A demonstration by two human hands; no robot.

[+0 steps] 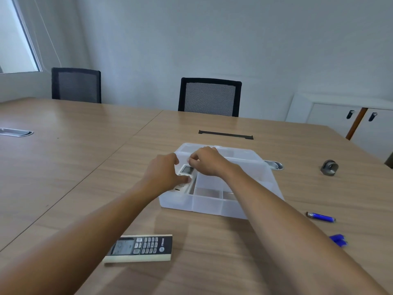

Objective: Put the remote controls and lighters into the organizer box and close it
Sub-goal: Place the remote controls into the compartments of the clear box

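I see both hands over the clear organizer box [212,204] on the wooden table [74,167]. My left hand [164,174] holds the near part of a small white remote [187,170], with the thumb pressed on its buttons. My right hand [207,161] pinches the far end of it with curled fingers. The white remote sits in the long slot on the left side of the box. I think it is being put down in there right now, but I cannot tell if it is lying flat yet.

So the job is only just started. The other slots in the box that I can see look empty. A big black remote [140,248] lies on the table close to me, well apart from the box. A blue lighter [321,217] lies on the table to the right of the box. One more blue thing [339,240] is near it, partly behind my right arm. It may be another lighter, but I cannot tell for sure.

All of those must go in the box. The box is open, so it must be shut too.
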